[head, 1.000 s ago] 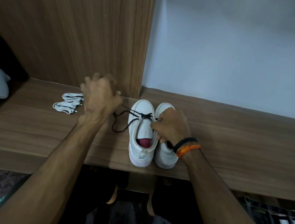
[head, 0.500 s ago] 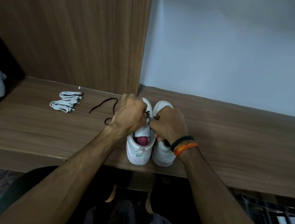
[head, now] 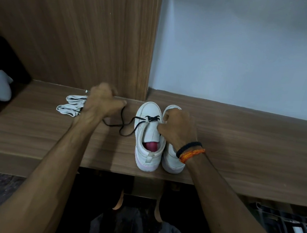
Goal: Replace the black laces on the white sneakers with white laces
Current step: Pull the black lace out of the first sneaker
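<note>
Two white sneakers stand side by side, toes to the wall, on a wooden shelf (head: 239,141). The left sneaker (head: 147,152) has a black lace (head: 128,123) threaded only through the eyelets nearest its toe; the loose length trails left across the shelf. My left hand (head: 102,105), blurred, pinches that lace out to the left of the shoe. My right hand (head: 178,126) grips the left sneaker's right edge and covers most of the right sneaker (head: 171,162). Two bundled white laces (head: 71,104) lie left of my left hand, partly hidden by it.
A tall wooden panel (head: 81,37) rises behind the shelf on the left, a pale wall (head: 246,50) on the right. A black object with a grey shape (head: 1,86) stands at the far left. Below the shelf edge my legs are visible.
Half a second ago my left hand was at the sneaker's eyelets; it has pulled away leftward with the black lace, drawing more lace out. My right hand stays on the shoes.
</note>
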